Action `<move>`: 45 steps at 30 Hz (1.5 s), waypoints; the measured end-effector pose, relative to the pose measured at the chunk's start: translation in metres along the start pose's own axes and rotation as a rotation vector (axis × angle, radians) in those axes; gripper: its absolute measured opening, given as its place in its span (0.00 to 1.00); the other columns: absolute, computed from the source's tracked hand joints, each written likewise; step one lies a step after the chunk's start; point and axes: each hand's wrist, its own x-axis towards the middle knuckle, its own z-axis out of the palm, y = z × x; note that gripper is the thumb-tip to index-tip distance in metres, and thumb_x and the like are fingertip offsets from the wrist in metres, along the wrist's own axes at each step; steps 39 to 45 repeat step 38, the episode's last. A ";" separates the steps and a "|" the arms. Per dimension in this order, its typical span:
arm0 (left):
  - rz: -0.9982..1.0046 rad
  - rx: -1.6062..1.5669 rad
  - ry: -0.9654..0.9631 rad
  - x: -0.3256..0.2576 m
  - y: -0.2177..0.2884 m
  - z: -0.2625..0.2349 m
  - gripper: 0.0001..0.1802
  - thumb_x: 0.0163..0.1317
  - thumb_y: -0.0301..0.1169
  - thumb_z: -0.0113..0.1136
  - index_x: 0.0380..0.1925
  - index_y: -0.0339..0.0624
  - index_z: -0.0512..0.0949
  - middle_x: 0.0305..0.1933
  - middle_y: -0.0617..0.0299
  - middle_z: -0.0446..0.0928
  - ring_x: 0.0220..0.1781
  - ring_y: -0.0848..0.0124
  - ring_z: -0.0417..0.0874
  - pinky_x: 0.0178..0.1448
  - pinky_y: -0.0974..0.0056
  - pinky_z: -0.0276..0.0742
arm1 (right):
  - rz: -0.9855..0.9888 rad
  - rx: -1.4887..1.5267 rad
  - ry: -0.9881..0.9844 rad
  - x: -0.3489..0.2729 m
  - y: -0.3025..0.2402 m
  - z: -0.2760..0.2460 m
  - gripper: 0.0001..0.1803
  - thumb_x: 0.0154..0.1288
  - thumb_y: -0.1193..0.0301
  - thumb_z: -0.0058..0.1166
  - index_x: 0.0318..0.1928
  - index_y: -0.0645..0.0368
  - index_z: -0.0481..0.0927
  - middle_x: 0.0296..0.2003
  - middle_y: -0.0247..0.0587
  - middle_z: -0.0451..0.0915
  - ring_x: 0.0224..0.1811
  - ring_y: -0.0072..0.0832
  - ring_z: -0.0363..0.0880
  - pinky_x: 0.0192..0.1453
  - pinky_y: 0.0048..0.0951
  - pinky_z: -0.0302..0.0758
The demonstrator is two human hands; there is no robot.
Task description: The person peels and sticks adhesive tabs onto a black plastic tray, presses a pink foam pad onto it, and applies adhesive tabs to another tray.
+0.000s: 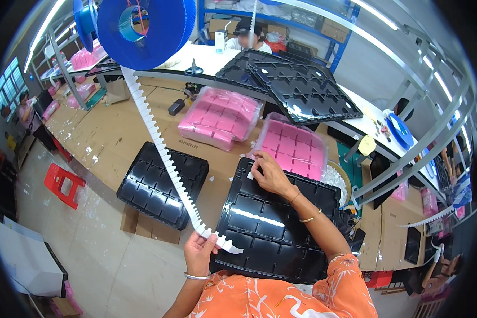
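My left hand (200, 253) pinches the lower end of a long white strip (167, 159) with a notched edge, which runs down from a large blue reel (167, 40). The strip's free end lies over the near left part of a black moulded plastic tray (270, 212) with several compartments. At that tray's far left corner is my right hand (273, 174), its fingers bent together at a small white label (250, 175). The label touches the fingertips; how far it lies on the tray, I cannot tell.
Left of the tray stands another stack of black trays (161, 183). Pink trays in clear wrap (220, 117) lie beyond, and a basket of white scraps (336, 180) is at the right. More black trays (305, 87) and scissors (194, 68) rest on the raised shelf. A person (246, 38) sits behind it.
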 end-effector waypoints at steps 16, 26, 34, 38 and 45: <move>0.004 0.082 0.019 0.003 -0.001 0.007 0.13 0.71 0.26 0.66 0.51 0.32 0.77 0.37 0.61 0.83 0.31 0.79 0.81 0.30 0.74 0.72 | -0.082 0.067 0.161 -0.002 0.003 0.012 0.15 0.60 0.78 0.63 0.46 0.63 0.73 0.44 0.50 0.77 0.50 0.53 0.77 0.57 0.45 0.74; 0.017 -0.094 0.018 0.000 0.009 0.006 0.13 0.71 0.25 0.64 0.52 0.32 0.78 0.39 0.59 0.84 0.33 0.76 0.82 0.34 0.72 0.72 | 0.097 0.425 -0.030 -0.050 -0.086 -0.006 0.08 0.72 0.74 0.58 0.49 0.61 0.79 0.50 0.42 0.80 0.52 0.32 0.81 0.57 0.32 0.78; 0.002 -0.116 -0.016 -0.010 0.014 0.016 0.13 0.71 0.24 0.64 0.52 0.33 0.77 0.38 0.61 0.83 0.33 0.77 0.81 0.34 0.72 0.71 | 0.271 0.587 -0.428 -0.107 -0.148 -0.006 0.11 0.73 0.66 0.63 0.45 0.62 0.83 0.37 0.37 0.84 0.40 0.23 0.83 0.46 0.28 0.81; -0.012 -0.089 -0.018 -0.016 0.009 0.013 0.13 0.71 0.24 0.65 0.52 0.33 0.77 0.38 0.61 0.83 0.34 0.77 0.81 0.34 0.73 0.71 | 0.401 0.707 -0.484 -0.116 -0.148 0.000 0.14 0.77 0.63 0.60 0.45 0.63 0.83 0.37 0.38 0.86 0.40 0.23 0.83 0.47 0.29 0.81; -0.012 -0.089 -0.018 -0.016 0.009 0.013 0.13 0.71 0.24 0.65 0.52 0.33 0.77 0.38 0.61 0.83 0.34 0.77 0.81 0.34 0.73 0.71 | 0.401 0.707 -0.484 -0.116 -0.148 0.000 0.14 0.77 0.63 0.60 0.45 0.63 0.83 0.37 0.38 0.86 0.40 0.23 0.83 0.47 0.29 0.81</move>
